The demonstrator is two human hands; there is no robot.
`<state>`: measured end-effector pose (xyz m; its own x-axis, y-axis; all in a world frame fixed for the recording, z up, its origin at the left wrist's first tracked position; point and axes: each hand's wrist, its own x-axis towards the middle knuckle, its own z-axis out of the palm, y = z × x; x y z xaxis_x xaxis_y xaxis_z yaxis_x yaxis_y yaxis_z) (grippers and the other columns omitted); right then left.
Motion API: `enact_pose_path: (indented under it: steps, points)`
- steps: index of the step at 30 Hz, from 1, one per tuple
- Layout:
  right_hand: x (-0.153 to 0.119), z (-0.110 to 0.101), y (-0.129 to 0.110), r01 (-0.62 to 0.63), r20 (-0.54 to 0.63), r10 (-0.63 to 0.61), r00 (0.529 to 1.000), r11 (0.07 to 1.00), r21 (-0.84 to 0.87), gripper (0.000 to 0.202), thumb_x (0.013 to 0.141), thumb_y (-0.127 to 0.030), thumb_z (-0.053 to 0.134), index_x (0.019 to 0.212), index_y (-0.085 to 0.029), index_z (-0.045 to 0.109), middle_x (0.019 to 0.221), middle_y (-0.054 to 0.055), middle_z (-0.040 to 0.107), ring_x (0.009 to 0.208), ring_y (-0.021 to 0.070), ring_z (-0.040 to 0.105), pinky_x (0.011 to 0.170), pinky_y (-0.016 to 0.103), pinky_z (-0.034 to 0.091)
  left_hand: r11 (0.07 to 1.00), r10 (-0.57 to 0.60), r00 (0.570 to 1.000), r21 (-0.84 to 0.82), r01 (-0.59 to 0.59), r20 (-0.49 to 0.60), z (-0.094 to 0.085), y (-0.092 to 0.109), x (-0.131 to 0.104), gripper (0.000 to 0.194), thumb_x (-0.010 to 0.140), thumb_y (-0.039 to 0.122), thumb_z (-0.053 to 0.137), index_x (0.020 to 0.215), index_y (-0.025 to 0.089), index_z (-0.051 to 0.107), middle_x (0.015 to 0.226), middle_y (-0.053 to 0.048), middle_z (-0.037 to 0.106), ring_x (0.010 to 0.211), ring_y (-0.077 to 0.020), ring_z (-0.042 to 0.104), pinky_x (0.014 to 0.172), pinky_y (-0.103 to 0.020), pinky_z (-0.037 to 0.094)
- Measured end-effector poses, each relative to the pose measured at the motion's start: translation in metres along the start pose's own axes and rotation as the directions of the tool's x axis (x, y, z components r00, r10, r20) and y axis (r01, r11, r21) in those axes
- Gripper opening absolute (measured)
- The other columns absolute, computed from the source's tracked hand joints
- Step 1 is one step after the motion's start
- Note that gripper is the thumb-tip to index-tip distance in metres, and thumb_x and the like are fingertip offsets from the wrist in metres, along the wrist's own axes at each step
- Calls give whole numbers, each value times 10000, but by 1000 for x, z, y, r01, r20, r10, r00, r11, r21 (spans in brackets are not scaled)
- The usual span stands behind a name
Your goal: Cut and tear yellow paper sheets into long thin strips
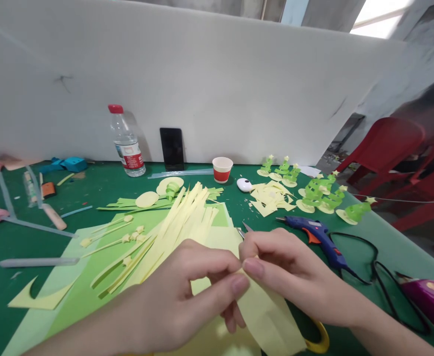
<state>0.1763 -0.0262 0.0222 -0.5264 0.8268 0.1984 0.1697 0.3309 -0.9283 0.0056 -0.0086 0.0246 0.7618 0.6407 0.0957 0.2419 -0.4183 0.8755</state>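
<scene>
My left hand [187, 291] and my right hand [294, 272] meet at the lower middle, fingertips almost touching. Both are pinched together; whatever lies between the fingertips is too small or hidden to name. A pale yellow paper piece [272, 319] hangs below my right fingers. Long pale yellow strips [176, 227] lie in a pile behind my left hand, on green paper sheets [76, 296]. Small folded stars on thin strips [126, 238] rest left of the pile. Behind my right hand the tips of scissors [243, 230] show, with a yellow handle [320, 338] beneath the hand.
A blue glue gun [315, 232] with a black cable and a purple tool [430, 301] lie right. Behind stand a bottle [130, 148], phone [172, 149], paper cup [222, 170] and several green spiral trees [315, 193]. Paper scraps [272, 197] lie near them. A person sits far right.
</scene>
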Motion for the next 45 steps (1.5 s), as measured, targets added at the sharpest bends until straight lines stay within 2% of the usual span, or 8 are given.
enact_pose_path:
  steps: [5,9,15,21,28,33,40,45]
  points:
    - [-1,4,3,80,-73,-90,993,988,-129,243,862,-187,408,619,-175,394,552,-57,392,511,67,356,479,190,265,986,121,984,131,-104,-133,3,2,-3,314,852,170,420,563,169,542,505,55,579,459,-56,504,488,-116,395]
    - [-4,8,3,125,-130,-146,981,980,-157,229,853,-174,407,626,-181,379,551,-54,391,505,70,362,478,187,288,973,144,970,209,-102,-194,5,4,-5,290,851,178,437,577,158,530,473,75,491,430,-31,449,445,-93,339]
    - [-4,7,-2,44,-156,-58,986,995,-91,242,872,-242,423,637,-184,410,543,-55,400,482,64,374,420,159,288,983,87,957,181,-36,-278,5,5,-5,287,847,218,446,591,161,563,472,69,509,416,-44,427,415,-119,321]
    - [-3,4,-2,15,-230,-94,969,947,-322,267,868,-231,428,608,-171,440,481,-62,403,418,48,358,391,145,284,999,-21,978,39,30,-207,5,1,1,243,774,204,539,550,174,629,449,78,530,384,-42,373,421,-124,334]
    - [-3,8,4,36,-307,-251,918,824,-565,203,860,-138,430,665,-179,471,469,-94,459,374,20,359,369,109,274,947,-246,947,-259,189,-208,6,-1,6,267,718,250,546,470,164,598,423,52,532,381,-52,430,391,-128,354]
    - [-4,11,3,5,-363,-263,894,815,-580,199,854,-130,432,671,-188,484,467,-98,511,361,20,411,364,89,307,899,-326,926,-366,241,-191,8,-2,7,258,695,263,562,455,171,567,435,45,571,418,-72,534,439,-129,429]
    - [-3,15,2,0,-404,-301,864,803,-596,200,848,-129,437,665,-185,493,499,-94,547,400,18,461,391,75,334,852,-345,926,-466,240,-155,7,2,8,229,678,239,572,463,166,607,434,46,569,426,-68,536,463,-124,464]
    - [-4,13,1,-45,-481,-317,818,797,-602,222,864,-170,423,650,-197,476,406,-100,424,323,39,365,325,111,291,753,-386,921,-595,281,-54,9,3,8,168,689,245,572,563,163,646,499,31,637,455,-74,586,463,-124,469]
